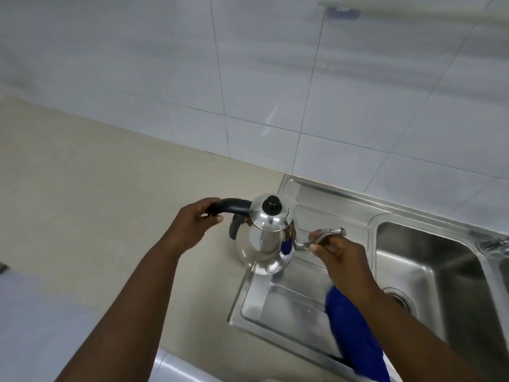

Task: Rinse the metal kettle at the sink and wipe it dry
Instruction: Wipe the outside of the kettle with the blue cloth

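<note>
Head view, left hand (194, 224) clasping kettle (265, 238) handle (234, 205)

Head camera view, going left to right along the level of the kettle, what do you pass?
Beige counter → left hand on the black handle → kettle → right hand at the spout → sink basin → faucet.

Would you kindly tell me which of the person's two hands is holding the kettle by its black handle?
The left hand grips the black handle; the right hand is closed around the spout instead.
</note>
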A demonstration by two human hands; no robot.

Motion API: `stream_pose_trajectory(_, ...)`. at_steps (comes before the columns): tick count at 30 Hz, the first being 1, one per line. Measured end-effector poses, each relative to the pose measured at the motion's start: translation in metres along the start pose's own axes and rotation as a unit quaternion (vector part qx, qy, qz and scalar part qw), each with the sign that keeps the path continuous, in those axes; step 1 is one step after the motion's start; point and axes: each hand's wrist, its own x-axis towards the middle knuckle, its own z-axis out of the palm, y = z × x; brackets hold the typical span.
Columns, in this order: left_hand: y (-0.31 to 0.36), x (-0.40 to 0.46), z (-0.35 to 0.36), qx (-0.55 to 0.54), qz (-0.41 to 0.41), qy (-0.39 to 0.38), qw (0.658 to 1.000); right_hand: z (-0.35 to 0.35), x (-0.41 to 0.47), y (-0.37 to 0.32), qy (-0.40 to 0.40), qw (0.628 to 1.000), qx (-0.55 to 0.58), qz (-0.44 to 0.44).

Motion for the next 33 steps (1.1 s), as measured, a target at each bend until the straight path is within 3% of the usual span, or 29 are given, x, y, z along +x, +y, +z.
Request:
stream_pose_trajectory(14, -0.072, 0.039, -0.081, 0.005, -0.059, 0.071, 0.996, 0.119, 0.062, -0.015, -0.065, 0.988, -0.121, -0.069)
stream_pose_trajectory(33, -0.105, 0.052, -0.087, -0.017, -0.085, 0.092, 0.992, 0.144, 0.076, -0.013, -0.101, 0.983, -0.142, -0.063)
